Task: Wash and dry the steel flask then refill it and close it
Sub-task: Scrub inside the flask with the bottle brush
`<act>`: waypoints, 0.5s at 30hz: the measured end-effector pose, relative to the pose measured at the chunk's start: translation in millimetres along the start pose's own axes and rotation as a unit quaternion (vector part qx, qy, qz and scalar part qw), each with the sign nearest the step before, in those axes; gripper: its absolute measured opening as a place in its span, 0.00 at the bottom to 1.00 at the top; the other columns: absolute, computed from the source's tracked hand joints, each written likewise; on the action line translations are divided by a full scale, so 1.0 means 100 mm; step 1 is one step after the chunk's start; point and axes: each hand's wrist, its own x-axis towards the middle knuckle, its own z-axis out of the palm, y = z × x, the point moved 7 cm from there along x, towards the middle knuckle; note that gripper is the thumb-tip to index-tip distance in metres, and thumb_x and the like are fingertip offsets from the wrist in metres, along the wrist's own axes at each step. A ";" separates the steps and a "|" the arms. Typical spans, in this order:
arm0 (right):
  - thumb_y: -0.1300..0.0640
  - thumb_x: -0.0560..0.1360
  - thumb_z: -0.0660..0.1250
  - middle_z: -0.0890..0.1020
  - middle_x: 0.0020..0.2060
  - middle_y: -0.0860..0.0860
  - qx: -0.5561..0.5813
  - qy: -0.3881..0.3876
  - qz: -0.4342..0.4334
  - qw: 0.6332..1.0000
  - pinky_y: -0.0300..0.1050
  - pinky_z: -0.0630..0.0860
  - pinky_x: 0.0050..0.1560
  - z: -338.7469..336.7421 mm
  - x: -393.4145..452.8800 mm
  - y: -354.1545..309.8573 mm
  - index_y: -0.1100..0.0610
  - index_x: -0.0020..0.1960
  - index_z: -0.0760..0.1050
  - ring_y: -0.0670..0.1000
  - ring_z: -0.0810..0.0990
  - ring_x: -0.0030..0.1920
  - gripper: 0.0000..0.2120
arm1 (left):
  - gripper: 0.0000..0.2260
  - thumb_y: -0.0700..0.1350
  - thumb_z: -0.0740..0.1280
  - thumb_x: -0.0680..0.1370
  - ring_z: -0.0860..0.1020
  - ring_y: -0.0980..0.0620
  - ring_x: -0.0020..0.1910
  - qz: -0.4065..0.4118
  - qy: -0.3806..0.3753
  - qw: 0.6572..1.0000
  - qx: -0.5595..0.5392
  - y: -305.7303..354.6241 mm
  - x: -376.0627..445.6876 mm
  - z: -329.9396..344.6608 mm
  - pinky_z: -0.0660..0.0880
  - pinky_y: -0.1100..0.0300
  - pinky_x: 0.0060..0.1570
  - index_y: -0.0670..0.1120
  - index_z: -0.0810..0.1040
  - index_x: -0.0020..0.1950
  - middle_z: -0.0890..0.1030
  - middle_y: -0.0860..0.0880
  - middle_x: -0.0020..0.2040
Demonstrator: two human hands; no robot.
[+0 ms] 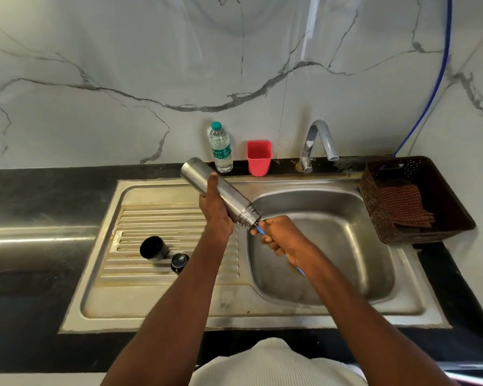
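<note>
We take the sink basin (321, 246) as our landmark. Behind it, against the veined marble wall, stand a curved chrome tap (319, 143), a red square cup (259, 157) and a clear plastic water bottle (221, 147) with a teal cap. To the right of the basin a dark woven basket (413, 201) holds a folded checked cloth (402, 204). To the left of the basin, on the ribbed, stained drainboard (162, 240), a dark round cup-lid (154, 249) and a smaller black stopper (179, 261) lie just beside each other.

Our left hand (215, 207) wraps round the steel flask (221, 190), a smooth brushed cylinder tilted over the basin's left rim, its threaded mouth pointing down towards the basin and its base raised towards the bottle. Our right hand (283, 240) curls tightly round a thin blue brush handle (261, 231), whose far end enters the flask's mouth; the brush head is hidden inside.

The basin is rounded, dull steel. A black counter (39, 190) borders the sink. The raised base of the flask sits near the bottle, while room lies open above the basin.
</note>
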 end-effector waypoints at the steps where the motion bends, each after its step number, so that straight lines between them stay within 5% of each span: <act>1: 0.53 0.84 0.63 0.75 0.27 0.48 0.020 -0.020 0.005 1.000 0.37 0.59 0.25 0.01 -0.01 0.01 0.57 0.47 0.84 0.44 0.64 0.24 0.14 | 0.32 0.57 0.79 0.70 0.85 0.42 0.48 0.001 -0.020 1.000 0.010 -0.02 0.01 0.04 0.84 0.42 0.52 0.43 0.76 0.68 0.84 0.40 0.52; 4: 0.48 0.80 0.70 0.83 0.33 0.49 -0.128 0.066 -0.113 0.983 0.43 0.70 0.32 -0.20 -0.10 -0.02 0.55 0.47 0.83 0.48 0.77 0.30 0.11 | 0.30 0.55 0.79 0.72 0.84 0.42 0.49 0.018 -0.017 1.000 0.008 0.07 0.11 0.03 0.85 0.45 0.48 0.42 0.76 0.68 0.83 0.41 0.52; 6: 0.47 0.82 0.66 0.84 0.41 0.48 -0.348 0.159 -0.171 0.908 0.48 0.71 0.39 -0.26 -0.25 -0.05 0.52 0.50 0.80 0.54 0.81 0.42 0.10 | 0.27 0.53 0.78 0.74 0.85 0.43 0.47 0.012 0.004 1.000 -0.009 0.10 0.13 0.00 0.84 0.51 0.39 0.43 0.76 0.68 0.84 0.42 0.53; 8: 0.50 0.84 0.61 0.82 0.46 0.47 -0.437 0.211 -0.167 0.858 0.47 0.68 0.42 -0.21 -0.34 -0.12 0.50 0.52 0.79 0.57 0.79 0.46 0.09 | 0.26 0.54 0.78 0.74 0.85 0.45 0.45 -0.005 0.036 0.999 -0.020 0.03 0.12 -0.04 0.84 0.52 0.37 0.44 0.76 0.67 0.84 0.43 0.52; 10: 0.51 0.82 0.61 0.81 0.38 0.48 -0.319 0.166 -0.095 0.928 0.45 0.69 0.38 -0.22 -0.23 -0.09 0.51 0.48 0.80 0.54 0.77 0.38 0.10 | 0.26 0.55 0.78 0.74 0.85 0.44 0.46 -0.014 0.038 0.999 -0.031 -0.01 0.09 -0.05 0.84 0.49 0.42 0.44 0.76 0.67 0.84 0.42 0.52; 11: 0.52 0.81 0.61 0.77 0.31 0.47 -0.161 0.083 -0.010 0.983 0.41 0.68 0.31 -0.22 -0.10 0.04 0.53 0.44 0.80 0.51 0.73 0.30 0.11 | 0.28 0.56 0.78 0.73 0.85 0.44 0.46 -0.018 0.020 0.999 -0.034 -0.03 0.11 -0.04 0.84 0.49 0.44 0.44 0.76 0.67 0.84 0.42 0.52; 12: 0.53 0.82 0.60 0.70 0.26 0.46 0.020 -0.031 0.095 0.995 0.37 0.63 0.24 -0.12 -0.05 0.17 0.53 0.42 0.77 0.47 0.66 0.23 0.12 | 0.29 0.58 0.78 0.72 0.85 0.44 0.45 -0.026 -0.013 0.999 -0.035 -0.04 0.14 -0.03 0.84 0.49 0.44 0.44 0.76 0.67 0.84 0.42 0.50; 13: 0.55 0.82 0.58 0.65 0.24 0.46 0.140 -0.105 0.172 0.969 0.35 0.57 0.20 -0.05 -0.07 0.24 0.53 0.41 0.74 0.44 0.60 0.20 0.12 | 0.30 0.59 0.78 0.71 0.84 0.44 0.44 -0.034 -0.050 0.997 -0.037 -0.03 0.15 0.00 0.83 0.50 0.44 0.44 0.76 0.66 0.83 0.42 0.48; 15: 0.53 0.84 0.59 0.66 0.25 0.46 0.144 -0.133 0.153 0.969 0.36 0.57 0.20 -0.05 -0.06 0.27 0.54 0.44 0.75 0.43 0.59 0.21 0.12 | 0.32 0.59 0.78 0.69 0.83 0.45 0.43 -0.032 -0.094 0.994 -0.035 0.04 0.18 0.02 0.83 0.49 0.45 0.44 0.76 0.66 0.82 0.43 0.45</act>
